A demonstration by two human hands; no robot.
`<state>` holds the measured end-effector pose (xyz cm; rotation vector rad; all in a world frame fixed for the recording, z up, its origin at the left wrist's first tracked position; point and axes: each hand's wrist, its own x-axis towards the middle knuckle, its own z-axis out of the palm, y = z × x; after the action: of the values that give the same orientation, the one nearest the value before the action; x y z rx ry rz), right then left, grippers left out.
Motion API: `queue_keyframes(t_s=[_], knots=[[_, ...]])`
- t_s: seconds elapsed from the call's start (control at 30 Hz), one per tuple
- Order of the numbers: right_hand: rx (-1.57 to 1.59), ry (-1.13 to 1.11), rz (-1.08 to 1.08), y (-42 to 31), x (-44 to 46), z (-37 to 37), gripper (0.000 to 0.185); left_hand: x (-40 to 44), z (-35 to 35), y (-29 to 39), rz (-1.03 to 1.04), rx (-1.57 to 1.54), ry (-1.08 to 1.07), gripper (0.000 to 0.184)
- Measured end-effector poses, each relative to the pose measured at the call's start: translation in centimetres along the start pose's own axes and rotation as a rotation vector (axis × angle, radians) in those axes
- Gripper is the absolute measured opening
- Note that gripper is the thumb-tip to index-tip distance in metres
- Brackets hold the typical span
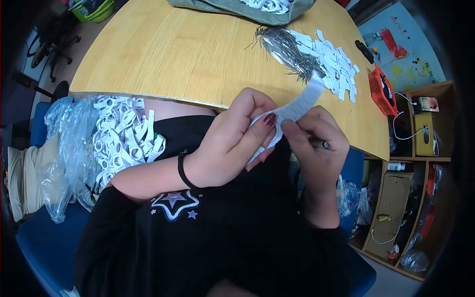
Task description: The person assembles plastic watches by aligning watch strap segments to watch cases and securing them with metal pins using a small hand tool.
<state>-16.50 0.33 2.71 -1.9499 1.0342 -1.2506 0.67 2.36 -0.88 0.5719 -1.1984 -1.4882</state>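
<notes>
My left hand [231,134] is closed around a white strip [306,101], its thumb pressed on the looped part. The strip's free end sticks up to the right, over the table's edge. My right hand [320,143] pinches the same strip between thumb and finger, close to the left fingertips. A small round dark end shows among my curled right fingers; I cannot make out what it belongs to. Beyond the hands lie a heap of thin metal pins [292,52] and a pile of flat white strips [334,62].
A grey bag [237,11] with white loops stands at the table's [163,54] far edge. Looped white strips [123,133] are heaped at my left beside clear plastic [74,148]. To the right are a red basket [382,91] and a wooden shelf [420,159].
</notes>
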Motion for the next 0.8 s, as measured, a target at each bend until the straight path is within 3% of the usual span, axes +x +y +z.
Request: queue_keyframes(t_s=[0.13,0.2,0.27,0.37,0.47,0.57,0.67,0.8], knots=[[-0.198,-0.147,0.011,-0.9,1.0,-0.8,0.015,-0.1,-0.5,0.7,-0.036,0.197,-0.041,0.018],[-0.228,-0.331,0.196,-1.3,2.7,-2.2,0.016,-0.2,-0.7,0.8,-0.079,0.107,-0.010,0.017],[-0.329,-0.389,0.200,-0.1,4.8,-2.5,0.019,0.0,-0.5,1.0,-0.084,-0.037,0.071,0.015],[-0.667,-0.168,-0.269,3.2,7.7,-0.6,0.023,0.5,-0.8,1.5,-0.047,-0.247,0.107,0.012],[-0.785,-0.243,-0.252,4.2,8.5,0.8,0.030,0.6,-1.1,1.6,-0.063,-0.303,0.107,0.011],[-0.845,-0.281,-0.384,4.6,8.0,0.8,0.032,0.5,-1.8,1.4,-0.088,-0.346,0.090,0.011],[-0.694,-0.411,-0.230,2.1,6.1,-0.3,0.029,0.5,-1.7,2.0,-0.149,-0.419,0.100,0.013],[-0.624,-0.333,-0.253,0.7,2.7,-0.8,0.026,0.3,-1.3,2.0,-0.180,-0.528,0.086,0.017]])
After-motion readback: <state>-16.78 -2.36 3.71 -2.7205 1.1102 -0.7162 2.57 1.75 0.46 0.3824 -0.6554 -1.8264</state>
